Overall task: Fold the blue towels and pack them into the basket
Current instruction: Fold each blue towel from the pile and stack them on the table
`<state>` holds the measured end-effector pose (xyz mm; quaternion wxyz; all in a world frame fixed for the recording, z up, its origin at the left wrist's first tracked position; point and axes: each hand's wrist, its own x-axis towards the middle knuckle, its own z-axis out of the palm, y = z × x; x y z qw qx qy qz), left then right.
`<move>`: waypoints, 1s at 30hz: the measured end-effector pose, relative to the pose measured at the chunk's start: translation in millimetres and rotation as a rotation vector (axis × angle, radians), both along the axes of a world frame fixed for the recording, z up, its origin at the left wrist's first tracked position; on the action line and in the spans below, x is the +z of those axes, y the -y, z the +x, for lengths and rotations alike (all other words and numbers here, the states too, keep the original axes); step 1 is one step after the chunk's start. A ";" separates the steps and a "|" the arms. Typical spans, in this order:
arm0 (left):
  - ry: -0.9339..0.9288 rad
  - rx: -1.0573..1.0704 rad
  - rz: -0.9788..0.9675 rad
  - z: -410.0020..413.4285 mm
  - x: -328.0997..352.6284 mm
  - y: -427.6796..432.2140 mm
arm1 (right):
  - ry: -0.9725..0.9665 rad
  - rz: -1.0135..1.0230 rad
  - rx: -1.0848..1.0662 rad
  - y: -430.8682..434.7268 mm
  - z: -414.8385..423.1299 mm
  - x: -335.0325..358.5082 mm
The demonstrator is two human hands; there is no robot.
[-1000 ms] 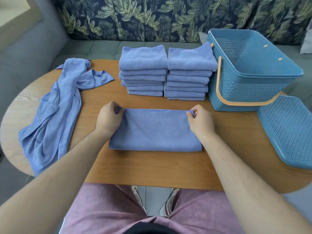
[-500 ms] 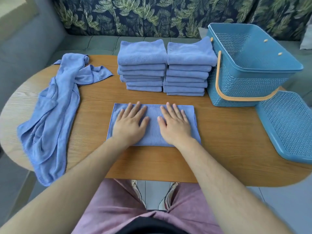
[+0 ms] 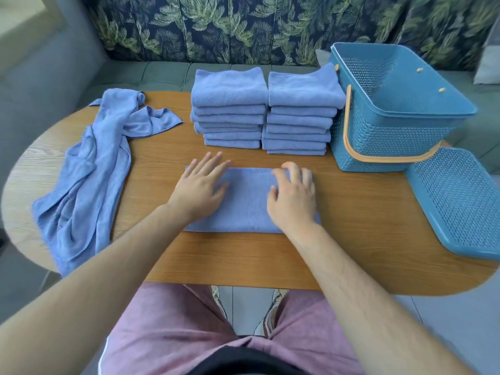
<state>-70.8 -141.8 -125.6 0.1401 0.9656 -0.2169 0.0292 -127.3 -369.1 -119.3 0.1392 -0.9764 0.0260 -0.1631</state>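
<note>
Pressing flat with spread left hand (image 3: 200,190) and loosely arched right hand (image 3: 293,198), gripping nothing; could skew the folded towel (image 3: 249,201) beneath the palms if dragged unevenly.

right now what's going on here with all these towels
A person at a wooden table is folding blue towels. The left hand lies flat on a half-folded towel. The right hand rests on its right end, fingers loosely bent. Two folded stacks stand behind it, beside the basket, which has nothing in it yet. Its lid lies to the right, and unfolded towels lie on the left.
</note>
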 end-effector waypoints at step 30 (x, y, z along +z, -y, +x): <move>-0.125 -0.088 0.094 -41.5 -18.0 -5.1 | -0.378 -0.002 0.193 42.2 -39.9 -18.5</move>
